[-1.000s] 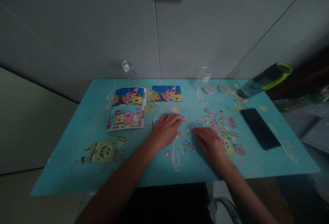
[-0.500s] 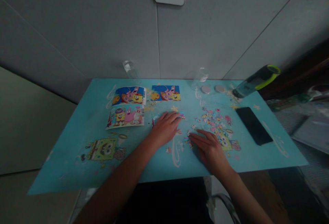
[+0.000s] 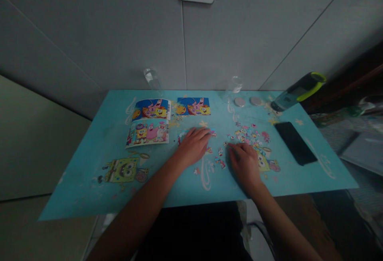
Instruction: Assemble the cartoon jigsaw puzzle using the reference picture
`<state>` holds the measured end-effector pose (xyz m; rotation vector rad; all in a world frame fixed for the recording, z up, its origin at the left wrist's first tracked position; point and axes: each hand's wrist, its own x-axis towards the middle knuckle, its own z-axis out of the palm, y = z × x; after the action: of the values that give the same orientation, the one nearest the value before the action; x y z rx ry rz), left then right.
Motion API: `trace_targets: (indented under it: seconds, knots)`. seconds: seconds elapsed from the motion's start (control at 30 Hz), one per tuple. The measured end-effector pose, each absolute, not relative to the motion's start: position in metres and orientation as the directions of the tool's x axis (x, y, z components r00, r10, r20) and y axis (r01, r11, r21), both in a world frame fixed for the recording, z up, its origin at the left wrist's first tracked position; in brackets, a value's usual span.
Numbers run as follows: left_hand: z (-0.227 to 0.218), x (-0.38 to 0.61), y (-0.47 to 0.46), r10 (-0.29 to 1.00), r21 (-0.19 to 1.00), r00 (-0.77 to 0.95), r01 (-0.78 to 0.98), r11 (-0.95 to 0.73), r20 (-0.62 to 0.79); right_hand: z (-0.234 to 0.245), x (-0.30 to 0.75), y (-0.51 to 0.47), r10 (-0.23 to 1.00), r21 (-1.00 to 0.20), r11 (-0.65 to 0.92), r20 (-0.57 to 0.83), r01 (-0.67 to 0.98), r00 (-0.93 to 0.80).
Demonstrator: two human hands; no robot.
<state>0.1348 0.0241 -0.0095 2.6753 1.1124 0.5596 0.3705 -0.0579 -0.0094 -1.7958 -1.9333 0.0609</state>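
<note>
My left hand [image 3: 193,147] lies flat, fingers stretched, on a small patch of joined puzzle pieces [image 3: 212,133] in the middle of the blue cartoon table [image 3: 89,173]. My right hand [image 3: 243,161] rests palm down with fingers apart at the near edge of a heap of loose puzzle pieces [image 3: 249,135]. A few stray pieces [image 3: 220,162] lie between the two hands. Neither hand visibly holds a piece.
Three cartoon picture cards lie at the back left: [image 3: 151,109], [image 3: 193,106], [image 3: 148,132]. Two clear tubes [image 3: 150,76], [image 3: 235,85] and two round caps [image 3: 239,101] stand at the back. A black phone [image 3: 295,142] and a green-lidded bottle [image 3: 297,89] are at the right.
My right hand slid forward and a little right, from the stray pieces to the edge of the loose heap. My left hand stayed on the joined pieces.
</note>
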Motion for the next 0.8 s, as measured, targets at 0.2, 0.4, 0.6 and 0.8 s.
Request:
trace_targets:
  seconds: [0.2, 0.4, 0.6, 0.8]
  knots:
    - [-0.005, 0.135, 0.024, 0.698, 0.302, 0.649, 0.629, -0.717, 0.303, -0.015, 0.367, -0.055, 0.946, -0.401, 0.156, 0.325, 0.903, -0.019]
    - [0.017, 0.118, 0.019, 0.723, 0.28, 0.584, 0.672, -0.686, 0.369, -0.015, 0.369, -0.054, 0.936, -0.489, 0.222, 0.348, 0.844, -0.045]
    - [0.029, 0.065, -0.014, 0.801, 0.275, 0.482, 0.765, -0.582, 0.354, -0.008, 0.375, -0.077, 0.949, -0.575, 0.261, 0.299, 0.776, -0.098]
    - [-0.002, 0.041, -0.051, 0.865, 0.294, 0.379, 0.829, -0.475, 0.33, -0.005, 0.376, -0.099, 0.97, -0.539, 0.229, 0.197, 0.811, -0.143]
